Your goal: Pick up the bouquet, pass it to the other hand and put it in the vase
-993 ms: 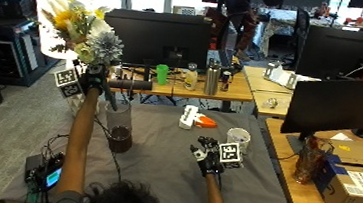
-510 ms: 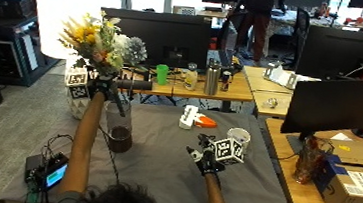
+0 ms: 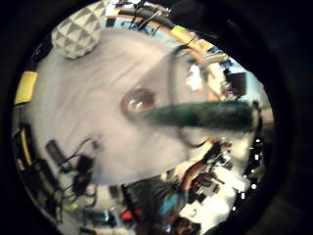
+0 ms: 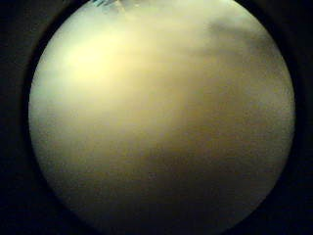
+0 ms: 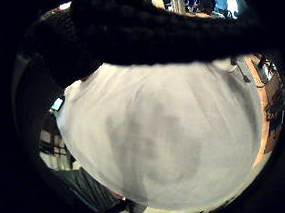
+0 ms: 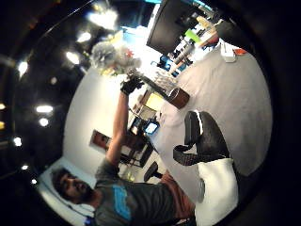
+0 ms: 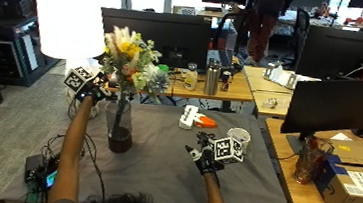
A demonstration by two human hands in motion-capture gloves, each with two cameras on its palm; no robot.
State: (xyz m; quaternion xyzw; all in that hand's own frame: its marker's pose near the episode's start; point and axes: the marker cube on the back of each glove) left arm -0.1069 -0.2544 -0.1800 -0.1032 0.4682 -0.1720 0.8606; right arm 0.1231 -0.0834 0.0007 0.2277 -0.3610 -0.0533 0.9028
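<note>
Above the vase, the left hand gripped the bouquet, stems pointing into its mouth (likely lining up the drop); right hand hovered over the desk, fingers relaxed, holding nothing.

Grey cloth over the table, white cup near its far right, white-and-orange object at the far edge, cardboard box on the right-hand desk

At frame centre-left, a clear glossy glass vase stands on the surface's matt grey cloth.
</note>
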